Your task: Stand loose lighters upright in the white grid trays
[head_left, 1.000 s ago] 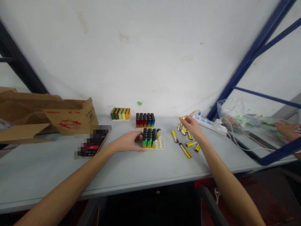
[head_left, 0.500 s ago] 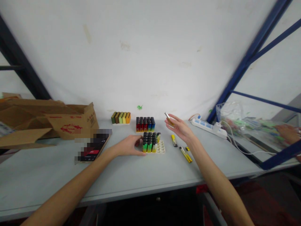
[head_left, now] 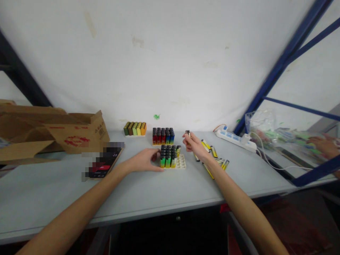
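My left hand (head_left: 145, 160) is wrapped round the left side of a white tray (head_left: 182, 163), which bears green, white and yellow lighters (head_left: 168, 161) standing upright. The tray's right part shows bare round sockets. My right hand (head_left: 193, 144) is closed on a lighter (head_left: 188, 133) held upright, its metal top showing above the fingers, right of and behind the tray. Several yellow lighters (head_left: 214, 151) lie loose on the table, beside and partly behind my right forearm.
Behind the tray stand red and blue lighters (head_left: 163, 137); farther left are green, brown and orange ones (head_left: 135, 129). A cardboard box (head_left: 77, 134), a pixelated flat object (head_left: 106, 161), a power strip (head_left: 236, 139) and blue rack posts flank them. Another person's hand (head_left: 322, 143) is far right.
My right hand has turned and closed more around its lighter, which is now upright and lower. More yellow lighters show loose at the right. My left hand stays at the tray.
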Demonstrator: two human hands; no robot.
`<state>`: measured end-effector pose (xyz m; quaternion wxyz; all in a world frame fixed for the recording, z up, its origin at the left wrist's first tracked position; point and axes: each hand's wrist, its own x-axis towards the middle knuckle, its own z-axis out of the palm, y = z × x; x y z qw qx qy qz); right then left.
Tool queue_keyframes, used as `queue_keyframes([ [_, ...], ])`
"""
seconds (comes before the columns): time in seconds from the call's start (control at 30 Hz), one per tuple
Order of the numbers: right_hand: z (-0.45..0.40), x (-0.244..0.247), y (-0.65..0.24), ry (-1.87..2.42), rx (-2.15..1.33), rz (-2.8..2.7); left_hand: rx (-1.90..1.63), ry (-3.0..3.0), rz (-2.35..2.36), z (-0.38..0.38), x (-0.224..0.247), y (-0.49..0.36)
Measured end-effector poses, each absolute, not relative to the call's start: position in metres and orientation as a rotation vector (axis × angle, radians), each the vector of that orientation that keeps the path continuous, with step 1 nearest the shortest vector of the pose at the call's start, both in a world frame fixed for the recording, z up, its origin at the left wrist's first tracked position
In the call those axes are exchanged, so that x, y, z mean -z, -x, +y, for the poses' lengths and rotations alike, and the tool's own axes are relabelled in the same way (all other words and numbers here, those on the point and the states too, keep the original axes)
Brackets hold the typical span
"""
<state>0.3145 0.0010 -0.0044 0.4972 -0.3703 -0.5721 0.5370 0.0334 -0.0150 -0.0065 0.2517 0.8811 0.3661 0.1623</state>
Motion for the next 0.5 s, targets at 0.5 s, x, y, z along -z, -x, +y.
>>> queue_keyframes([
  [0.5,-0.0028,0.0128,-0.3060,1.150,-0.869,-1.493,-0.464,-2.370,0.983,-0.0162,0.0059,-0.0337],
])
